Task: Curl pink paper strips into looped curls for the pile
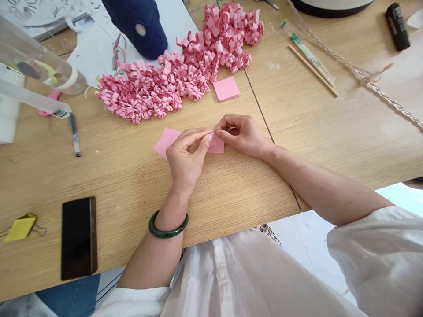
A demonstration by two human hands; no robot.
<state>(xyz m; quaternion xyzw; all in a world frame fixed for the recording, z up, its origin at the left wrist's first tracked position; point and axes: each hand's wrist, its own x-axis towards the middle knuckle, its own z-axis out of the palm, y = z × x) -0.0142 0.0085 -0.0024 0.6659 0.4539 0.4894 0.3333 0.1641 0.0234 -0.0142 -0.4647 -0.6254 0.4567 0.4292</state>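
Note:
My left hand point(187, 158), with a dark green bangle point(168, 233) on its wrist, pinches a piece of pink paper point(217, 144) between thumb and fingers. From the right, my right hand point(246, 135) closes thumb and forefinger on the same paper's upper edge, the fingertips of both hands almost touching. Under and left of my left hand shows another pink paper part point(165, 141); whether it is a separate sheet is hidden. Just beyond lies a small stack of pink square paper point(226, 89). Behind it spreads a long heap of curled pink paper flowers point(158, 86).
A black phone point(78, 237) and a yellow binder clip point(21, 227) lie at the left, a pen point(74, 135) above them. A dark blue bottle point(142, 31) stands behind the flowers. Wooden sticks point(313, 70), a twisted cord point(350, 67) and a black marker point(397, 27) lie right.

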